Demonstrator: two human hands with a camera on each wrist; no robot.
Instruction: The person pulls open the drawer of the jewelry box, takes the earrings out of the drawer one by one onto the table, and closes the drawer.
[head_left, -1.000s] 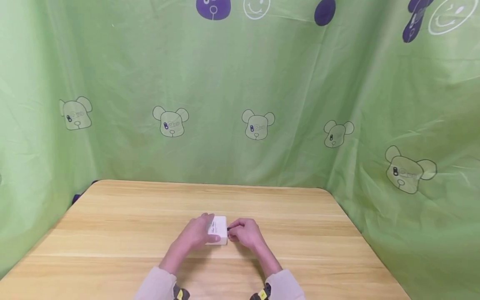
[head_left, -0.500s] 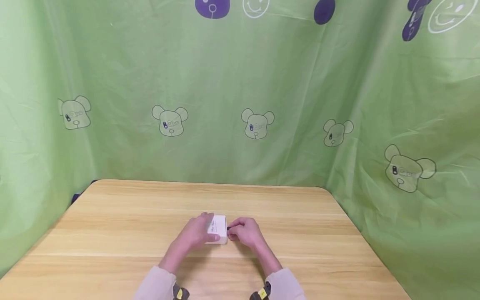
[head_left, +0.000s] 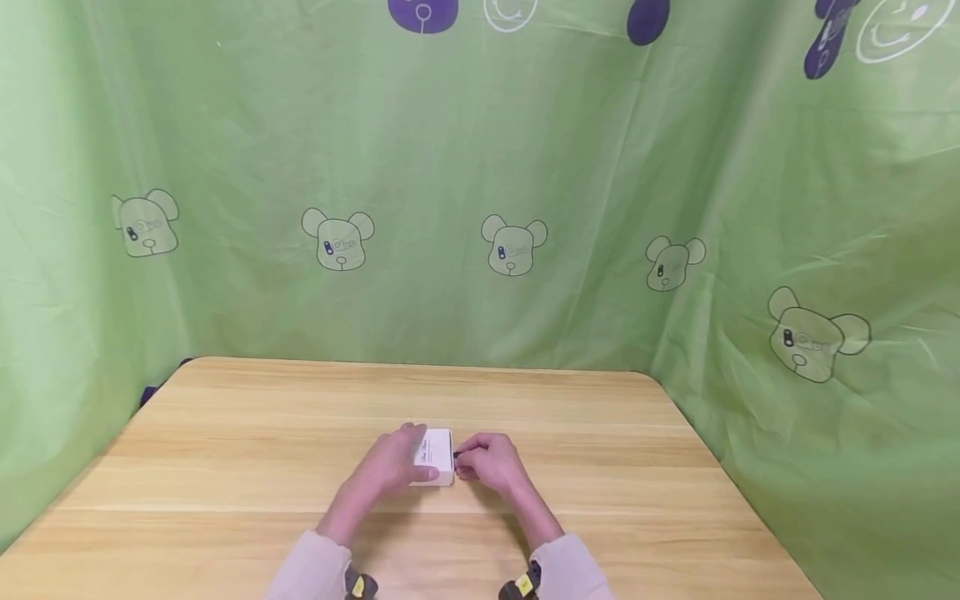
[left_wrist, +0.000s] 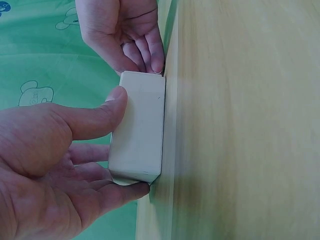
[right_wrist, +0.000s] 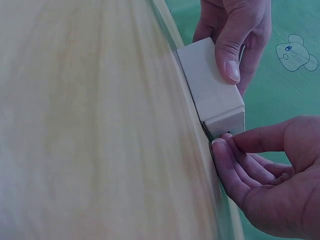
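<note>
Sleeves point(head_left: 572, 572) look pale; black wrist cameras point(head_left: 368, 587) bear yellow patches point(head_left: 524, 584).

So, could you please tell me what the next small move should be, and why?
Probably a gentle pull by the right hand, drawing the small dark piece straight away from the white box: that hand seems to pinch the piece right at the box's end, while the left hand grips the box, which should steady it.

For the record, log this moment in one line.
left hand: grips white box | right hand: pinches small dark tab at box end | box: on table
</note>
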